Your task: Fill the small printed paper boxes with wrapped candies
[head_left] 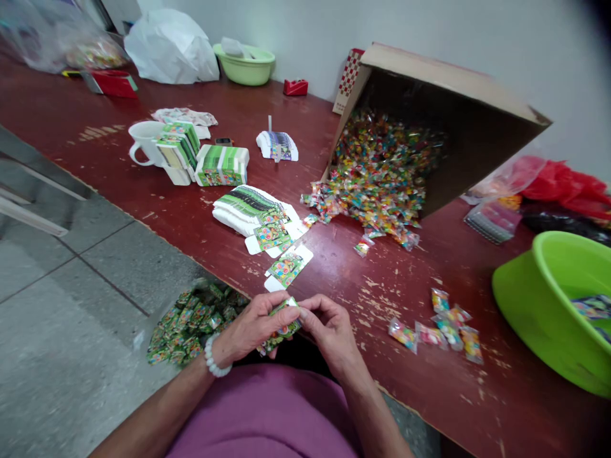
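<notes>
At the table's near edge, my left hand point(252, 327) is closed around a small green printed candy box point(286, 329). My right hand point(329, 327) pinches the upper end of the same box between thumb and fingers. Just beyond my hands lie flattened green cartons point(287, 266), beside a fanned stack of folded cartons point(245, 210). To the right of my right hand is a small group of wrapped candies point(449, 327). A tipped cardboard box point(458, 83) spills a heap of wrapped candies point(382, 172) onto the table.
A green basin point(534, 286) stands at the right edge. Banded carton bundles point(222, 165) and a white mug point(146, 143) are at the back left. Below the table's left edge, a pile of green boxes point(186, 324) sits low. White plastic bag point(172, 48) stands by the wall.
</notes>
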